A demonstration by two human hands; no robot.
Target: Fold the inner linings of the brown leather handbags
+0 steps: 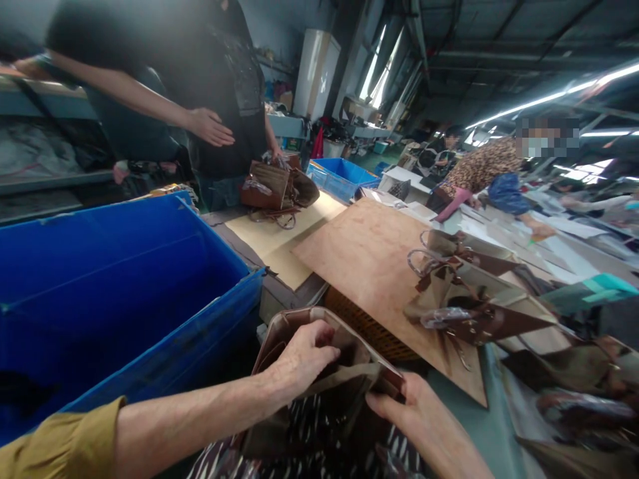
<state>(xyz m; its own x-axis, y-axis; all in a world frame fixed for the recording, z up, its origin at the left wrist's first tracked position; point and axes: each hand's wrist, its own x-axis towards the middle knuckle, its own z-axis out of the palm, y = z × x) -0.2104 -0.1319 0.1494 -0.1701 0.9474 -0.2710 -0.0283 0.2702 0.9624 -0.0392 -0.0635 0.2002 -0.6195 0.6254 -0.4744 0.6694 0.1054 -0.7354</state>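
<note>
A brown handbag (349,339) lies mouth-up against my lap, its opening spread wide and a tan lining showing inside. My left hand (304,356) reaches over the near side into the mouth of the bag, fingers curled; whether they pinch anything is hidden. At the bag's right corner, my right hand (407,402) grips the rim between thumb and fingers. Beneath the bag there is dark fabric with white marks (224,459).
A big blue bin (214,319) stands at the left. Beyond the bag lies a wooden board (369,246), with several brown bags (469,293) at its right. A person in black (219,86) touches another bag (272,186). Another person (479,166) bends over a table.
</note>
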